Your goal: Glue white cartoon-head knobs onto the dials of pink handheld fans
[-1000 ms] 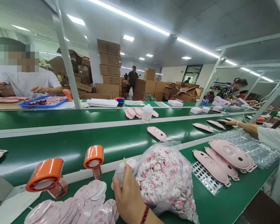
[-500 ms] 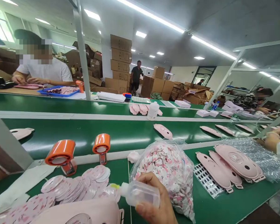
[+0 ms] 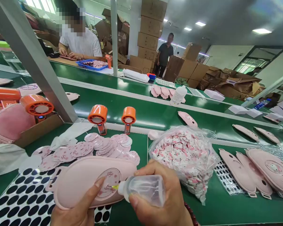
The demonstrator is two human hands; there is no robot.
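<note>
My left hand grips the lower edge of a pink oval case, its thumb lying beside the round printed disc set in the case. In my right hand is a clear squeeze bottle, held sideways with its yellow tip pointing left at the disc. Whether the tip touches the disc I cannot tell. Behind the case lie many loose round printed discs. A plastic bag of small white and pink pieces sits just beyond my right hand.
Orange fans stand by a metal post at left. A sheet of black dots lies under the case. Stacked pink cases are at right. A conveyor carries more cases. Across it a person sits working.
My left hand has come into view, gripping the pink case, which is now raised. The bottle's tip has gone from beside the discs to over the case. The view has shifted left and tilted.
</note>
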